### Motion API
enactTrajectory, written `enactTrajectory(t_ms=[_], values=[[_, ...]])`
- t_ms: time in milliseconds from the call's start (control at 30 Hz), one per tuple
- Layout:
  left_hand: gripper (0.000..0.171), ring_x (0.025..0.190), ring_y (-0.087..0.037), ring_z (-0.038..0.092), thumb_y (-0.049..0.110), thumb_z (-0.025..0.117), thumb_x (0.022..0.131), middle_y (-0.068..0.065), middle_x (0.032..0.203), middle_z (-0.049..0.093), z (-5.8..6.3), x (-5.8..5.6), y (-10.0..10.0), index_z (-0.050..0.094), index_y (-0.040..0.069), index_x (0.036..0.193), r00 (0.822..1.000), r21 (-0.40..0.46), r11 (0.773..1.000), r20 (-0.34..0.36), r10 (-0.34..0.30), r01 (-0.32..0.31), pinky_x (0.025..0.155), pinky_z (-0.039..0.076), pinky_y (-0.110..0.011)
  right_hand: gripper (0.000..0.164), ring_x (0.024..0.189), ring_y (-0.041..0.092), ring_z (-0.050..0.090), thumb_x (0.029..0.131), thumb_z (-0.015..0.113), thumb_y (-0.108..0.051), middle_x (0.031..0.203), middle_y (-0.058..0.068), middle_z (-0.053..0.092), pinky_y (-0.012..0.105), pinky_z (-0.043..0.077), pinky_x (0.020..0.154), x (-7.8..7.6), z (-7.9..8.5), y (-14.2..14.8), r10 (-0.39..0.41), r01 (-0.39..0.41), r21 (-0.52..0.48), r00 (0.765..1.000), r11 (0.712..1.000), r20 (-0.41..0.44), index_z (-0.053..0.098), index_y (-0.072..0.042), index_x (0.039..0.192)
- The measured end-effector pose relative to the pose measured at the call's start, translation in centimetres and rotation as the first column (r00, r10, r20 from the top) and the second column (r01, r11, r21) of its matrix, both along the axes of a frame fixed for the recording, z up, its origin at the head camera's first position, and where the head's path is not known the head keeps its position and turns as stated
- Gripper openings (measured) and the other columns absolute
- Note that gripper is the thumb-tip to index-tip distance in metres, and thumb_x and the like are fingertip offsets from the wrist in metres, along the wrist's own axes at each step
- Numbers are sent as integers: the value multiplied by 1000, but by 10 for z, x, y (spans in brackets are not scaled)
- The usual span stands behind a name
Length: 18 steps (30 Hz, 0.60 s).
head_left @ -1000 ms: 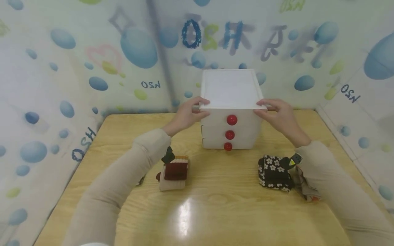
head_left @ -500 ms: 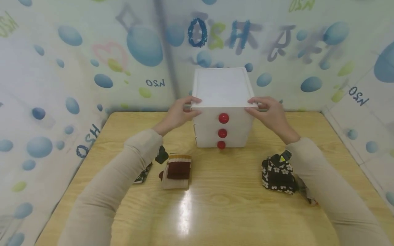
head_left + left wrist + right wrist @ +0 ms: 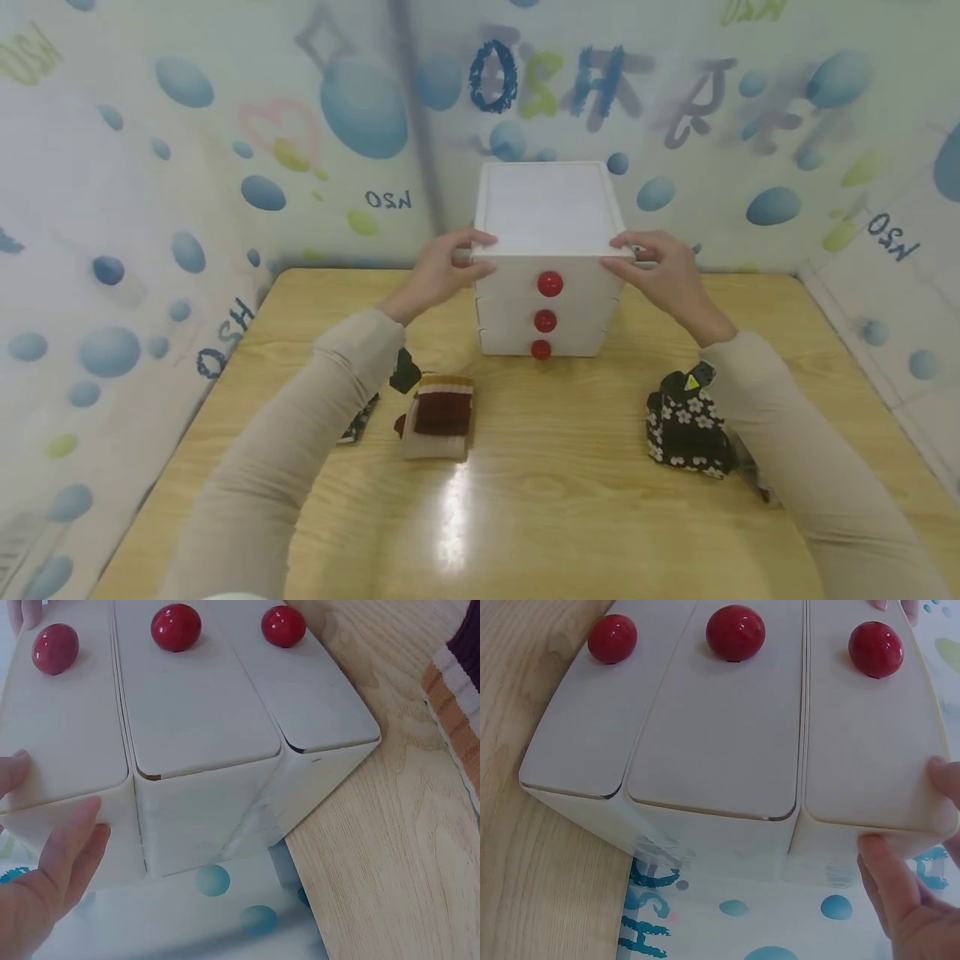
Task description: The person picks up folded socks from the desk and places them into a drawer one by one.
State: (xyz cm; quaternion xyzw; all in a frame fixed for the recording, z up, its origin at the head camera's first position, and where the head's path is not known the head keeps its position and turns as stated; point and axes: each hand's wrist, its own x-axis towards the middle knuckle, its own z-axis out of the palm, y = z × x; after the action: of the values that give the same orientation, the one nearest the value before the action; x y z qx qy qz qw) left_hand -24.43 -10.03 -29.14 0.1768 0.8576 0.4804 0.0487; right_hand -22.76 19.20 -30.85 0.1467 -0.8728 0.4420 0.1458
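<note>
Both arms reach forward across the wooden table (image 3: 570,525), a little bent at the elbows, the left beige sleeve (image 3: 300,442) and the right beige sleeve (image 3: 802,454) angling inward so that the wrists come up on either side of the white drawer cabinet (image 3: 551,208). It stands upright near the far edge of the tabletop, its three drawers (image 3: 510,315) and their red knobs (image 3: 545,321) facing the person. The left hand (image 3: 435,275) grips the upper front corner on its own side, thumb pressed to the face of the top drawer and fingers bent over the edge and against the side wall. The right hand (image 3: 667,275) mirrors it at the opposite corner (the two poses are nearly symmetrical), and a gap shows between thumb and forefinger on each, so both are only partly closed, with the cabinet's corner between the digits. A folded maroon and beige knit (image 3: 442,414) lies near the left forearm, with a dark patterned cloth (image 3: 362,418) partly hidden by that sleeve. Near the right forearm lies a black floral bundle (image 3: 688,433), and a greyish cloth (image 3: 753,475) shows just beside it, mostly covered by the sleeve
</note>
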Motion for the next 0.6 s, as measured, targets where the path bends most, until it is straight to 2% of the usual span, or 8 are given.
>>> enactTrajectory(t_ms=[233,600], values=[[37,96,-23,57,14,63,82,-8,129,42,-2,-2,4,52,14,117,1000,-3,1000,-11,8,-8,72,50,-30,37,98,33,52,81,65,-25,114,15,52,48,41,86,-2,2,2,0,1,-22,999,1000,48,59,0,108],[36,99,-23,56,15,62,83,-3,139,33,-1,-4,5,52,14,117,1000,16,1000,14,11,-11,73,50,-31,38,98,36,52,82,64,-26,116,16,51,49,42,84,-2,2,4,6,-6,1,999,1000,49,59,-1,109]])
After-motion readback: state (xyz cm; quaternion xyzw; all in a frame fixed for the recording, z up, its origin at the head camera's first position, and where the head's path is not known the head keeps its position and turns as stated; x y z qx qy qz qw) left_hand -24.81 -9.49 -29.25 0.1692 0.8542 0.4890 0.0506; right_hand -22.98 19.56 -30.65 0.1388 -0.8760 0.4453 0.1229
